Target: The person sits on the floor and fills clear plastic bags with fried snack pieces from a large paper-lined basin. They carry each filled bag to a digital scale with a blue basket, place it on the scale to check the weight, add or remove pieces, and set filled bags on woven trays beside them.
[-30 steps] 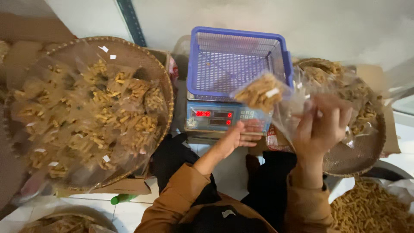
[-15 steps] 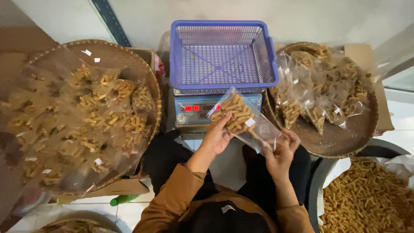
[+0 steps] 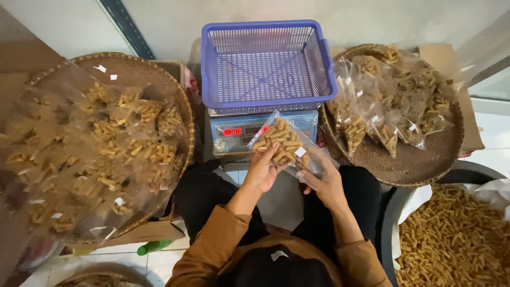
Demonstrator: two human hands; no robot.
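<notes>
Near right: white-lined tub [image 3: 406,212] heaped with loose golden snack sticks [image 3: 457,239]. Near left: green bottle [image 3: 154,246] lying on tile beside a cardboard box [image 3: 149,232].

Centre, above lap: left hand [image 3: 264,169] closed on near-left edge of a clear snack bag [image 3: 281,142], fingers curled under it. Right hand [image 3: 322,178] gripping the bag's empty right end, thumb on the plastic. Bag tilted, half full of short golden sticks, small white label [image 3: 300,152] on lower right corner. Held just in front of the scale, overlapping its face.

Mid left: wide woven tray [image 3: 133,69] loaded with many filled clear bags [image 3: 101,154], same sticks, white square labels scattered across them and on bare weave. Loose clear plastic blurring the left part.

Mid right: second woven tray [image 3: 409,165], smaller pile of filled labelled bags [image 3: 393,106] along its far and left side, near part bare.

Centre far: digital scale [image 3: 234,133], pale blue front, red lit display. Blue plastic mesh basket [image 3: 265,64] on top, just a few crumbs inside.

Far: pale wall, blue diagonal strip [image 3: 125,26] upper left, cardboard [image 3: 467,122] behind right tray.
</notes>
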